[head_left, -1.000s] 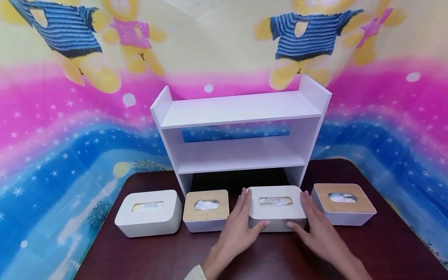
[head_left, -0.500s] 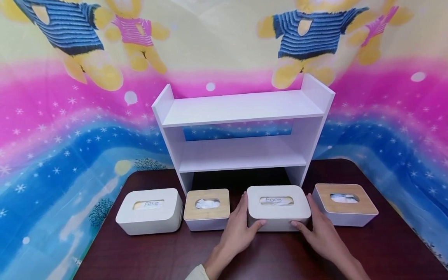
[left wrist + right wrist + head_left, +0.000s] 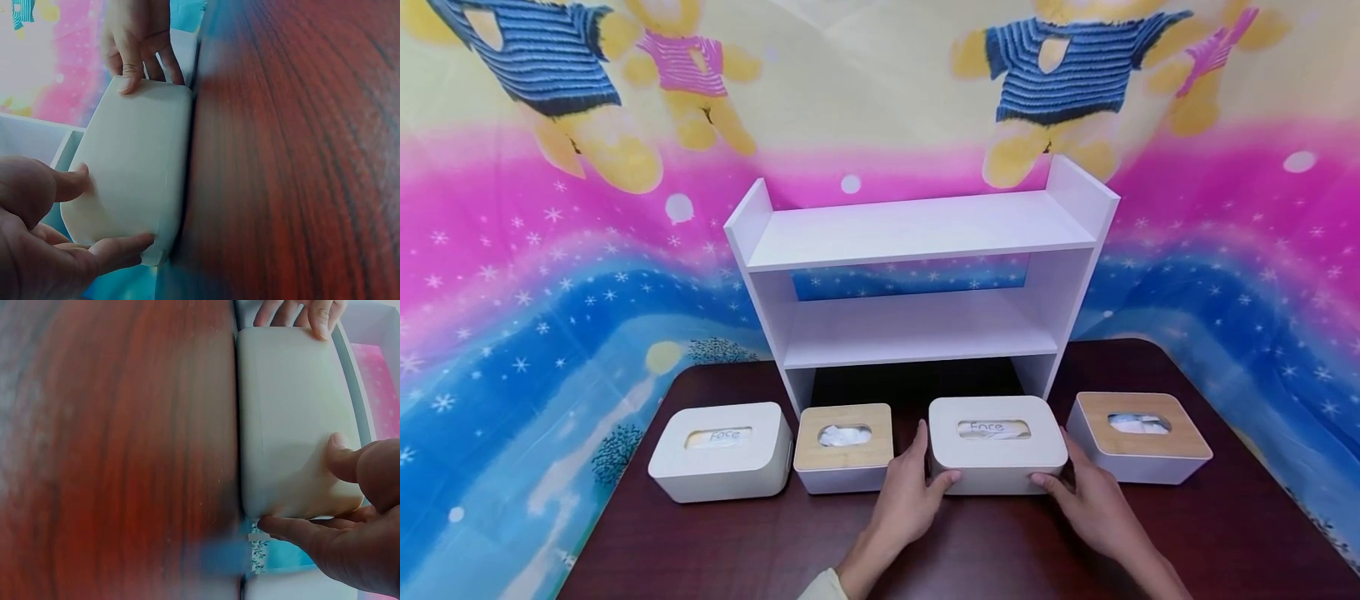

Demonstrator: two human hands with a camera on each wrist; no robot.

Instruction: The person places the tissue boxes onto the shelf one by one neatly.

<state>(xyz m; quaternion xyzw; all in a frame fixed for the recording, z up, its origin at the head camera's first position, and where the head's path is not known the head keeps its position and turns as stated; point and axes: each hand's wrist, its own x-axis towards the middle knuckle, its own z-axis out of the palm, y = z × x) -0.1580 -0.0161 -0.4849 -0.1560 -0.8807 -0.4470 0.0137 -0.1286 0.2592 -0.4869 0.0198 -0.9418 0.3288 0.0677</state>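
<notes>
An off-white tissue box (image 3: 997, 479) with a slot in its lid sits on the table in front of the shelf. A label reading "Face" shows through the slot. My left hand (image 3: 904, 496) holds its left end, thumb on the front face and fingers along the side. At the right end my right hand (image 3: 1093, 504) grips it the same way. Both wrist views show the front face of the tissue box (image 3: 134, 144) between the two hands, its lower edge right at the tabletop (image 3: 125, 444).
A white two-tier shelf (image 3: 917, 329) stands behind the boxes. Left of my hands are a wood-lidded tissue box (image 3: 842, 479) and another off-white tissue box (image 3: 722, 483). A second wood-lidded tissue box (image 3: 1150, 468) is close to my right hand. A printed cloth (image 3: 880, 100) hangs behind.
My fingers have slid lower along both ends of the tissue box, and the thumbs have drawn slightly apart on its front. The box stays nearly in place; the other boxes have not moved.
</notes>
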